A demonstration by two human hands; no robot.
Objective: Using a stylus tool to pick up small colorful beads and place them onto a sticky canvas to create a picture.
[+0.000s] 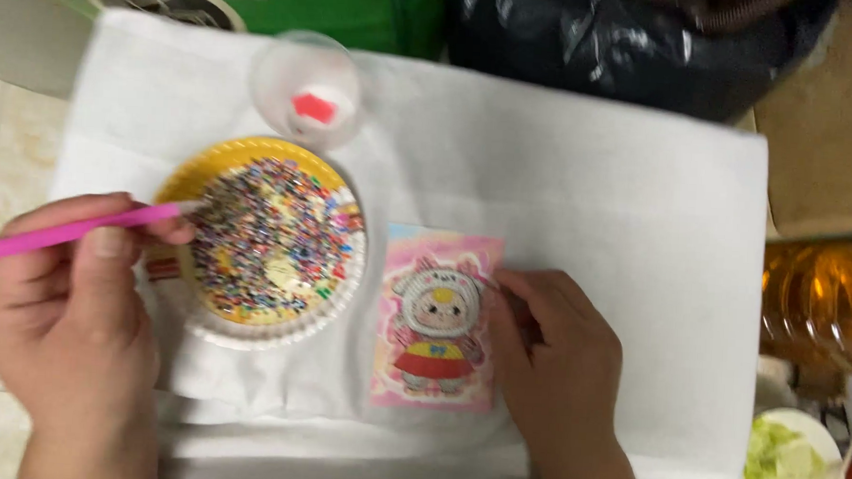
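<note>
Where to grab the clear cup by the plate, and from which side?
Grip the clear cup across its round rim, coming from above. It stands upright and open-topped; the plate sits close on the near side, so probably pinch left-to-right.

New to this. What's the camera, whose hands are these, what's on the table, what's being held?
There is one picture, taken by a camera worn on a person's head and looking down, so both hands are that person's own. No machine is involved.

The left hand holds a pink pen-like stick in a writing grip. Its tip reaches over a yellow paper plate covered with tiny many-coloured beads.

The right hand rests on the right edge of a small pink picture card showing a cartoon figure, as if steadying it. It holds nothing that I can see.

Everything lies on a white cloth. Behind the plate stands a clear plastic cup with something red inside. The picture is slightly blurred, so finer detail is hard to tell.
</note>
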